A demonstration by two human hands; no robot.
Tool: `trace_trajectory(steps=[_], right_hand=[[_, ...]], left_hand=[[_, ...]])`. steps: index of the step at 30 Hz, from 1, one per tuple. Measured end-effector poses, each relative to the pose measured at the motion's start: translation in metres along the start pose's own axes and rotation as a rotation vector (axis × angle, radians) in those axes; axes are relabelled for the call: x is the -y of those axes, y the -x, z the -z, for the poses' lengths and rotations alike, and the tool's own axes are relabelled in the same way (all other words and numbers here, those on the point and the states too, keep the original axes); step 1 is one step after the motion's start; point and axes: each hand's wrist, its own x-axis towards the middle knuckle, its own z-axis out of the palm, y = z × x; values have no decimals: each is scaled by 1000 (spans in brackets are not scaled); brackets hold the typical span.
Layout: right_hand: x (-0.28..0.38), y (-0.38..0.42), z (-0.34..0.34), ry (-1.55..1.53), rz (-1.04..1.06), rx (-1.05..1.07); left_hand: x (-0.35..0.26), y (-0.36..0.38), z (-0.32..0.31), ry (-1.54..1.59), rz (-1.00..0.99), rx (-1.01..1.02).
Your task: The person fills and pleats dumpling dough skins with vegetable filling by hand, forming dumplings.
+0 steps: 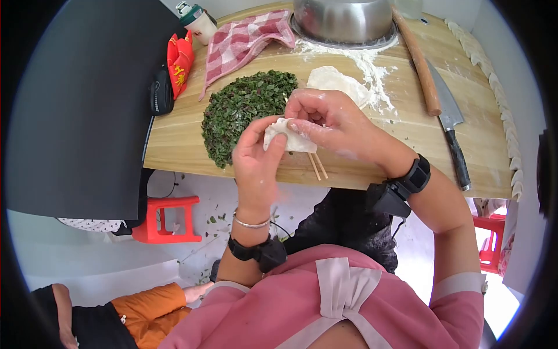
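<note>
A white dumpling [289, 137] of folded dough is held up over the table's front edge. My left hand [258, 142] grips its left side, thumb across the front. With thumb and bent fingers, my right hand [328, 119] pinches the dough's upper edge. Just behind my left hand lies a big heap of chopped green leaves [247, 104]. Below the dumpling a pair of wooden chopsticks [317, 167] sticks out, their other ends mostly hidden by my hands. Flat dough wrappers [337, 84] lie beyond my right hand, beside scattered white flour [369, 64].
A rolling pin [418, 64] and a large knife [450, 116] lie at right. Finished dumplings [500, 96] line the right edge. A steel pot [343, 23], checked cloth [247, 41] and bottle [197, 23] stand behind. A red stool [168, 218] and another person [116, 314] are at lower left.
</note>
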Motion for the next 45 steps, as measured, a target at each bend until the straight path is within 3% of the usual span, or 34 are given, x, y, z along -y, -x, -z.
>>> trace_trajectory(steps=[2,7,10,12,16,19,22,24,28,38,43,45], right_hand=[[-1,0,0,36,24,9],[1,0,0,165,42,13],[-4,0,-1,243,85,9],[-7,-1,-2,288,173,3],[3,2,1,273,50,53],[3,1,0,216,80,-99],[4,-2,0,154,-51,-18],[-3,-2,-2,-169,-168,101],[-10,-3,-6,-439,-101,64],[-7,0,-4,-377,-52,-50],[-11,-1,-6,-171,-19,-80],[-13,-2,-8,-126,9,-137]], left_hand=[[-5,-5,7,-279,-142,28],[-13,-4,3,-404,-121,-6],[-13,-9,4,-624,-272,6],[-16,-12,5,-1106,-722,61],[-13,-7,2,-912,-607,-4],[-15,-7,1,-578,-466,-158],[-17,-5,-3,-511,-454,-189],[-14,-4,-5,-459,-451,-185],[-5,-1,-9,-318,-370,-161],[-4,3,-21,-288,-229,-187],[-1,-6,-9,-813,-575,-135],[0,-5,-10,-775,-559,-150]])
